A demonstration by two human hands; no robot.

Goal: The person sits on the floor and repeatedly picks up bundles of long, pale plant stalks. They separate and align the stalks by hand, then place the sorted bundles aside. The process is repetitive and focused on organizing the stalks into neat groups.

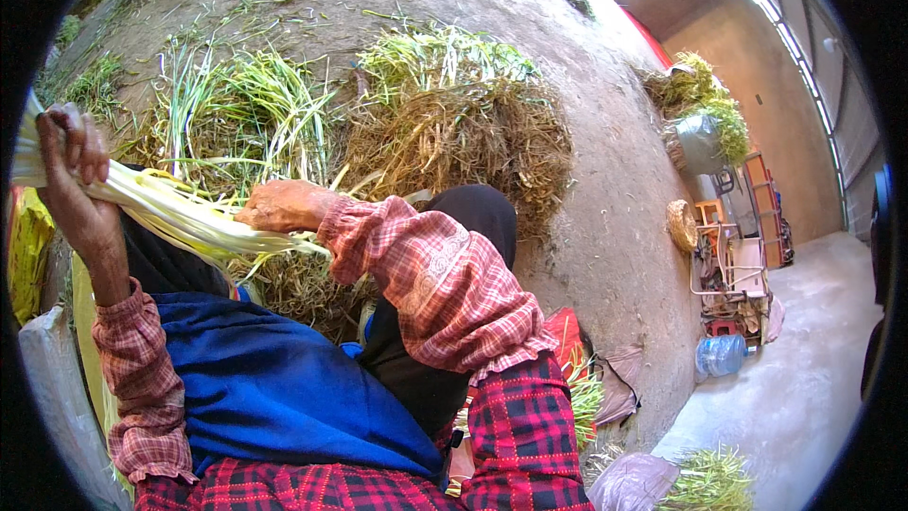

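Observation:
A bundle of long, pale green-white plant stalks point(170, 209) stretches across my lap. Near the left rim my left hand point(76, 156) is raised and grips the bundle at one end. My right hand point(280, 206) has its fingers curled at the stalks towards their other end; its fingertips are partly hidden, so whether it holds any cannot be told. Beyond my hands lies a heap of green-topped stalks point(248, 99). To its right is a large pile with brown, dry roots or leaves point(461, 142). More brown plant matter point(305, 291) lies between my legs.
A yellow bag point(30, 255) stands at far left beside a pale wrapped block point(64, 397). On the right are a wicker basket point(682, 225), a metal-framed chair point(748, 266), a clear blue water bottle point(720, 355) and another plant pile point(709, 103). A mauve bag point(631, 482) lies bottom right.

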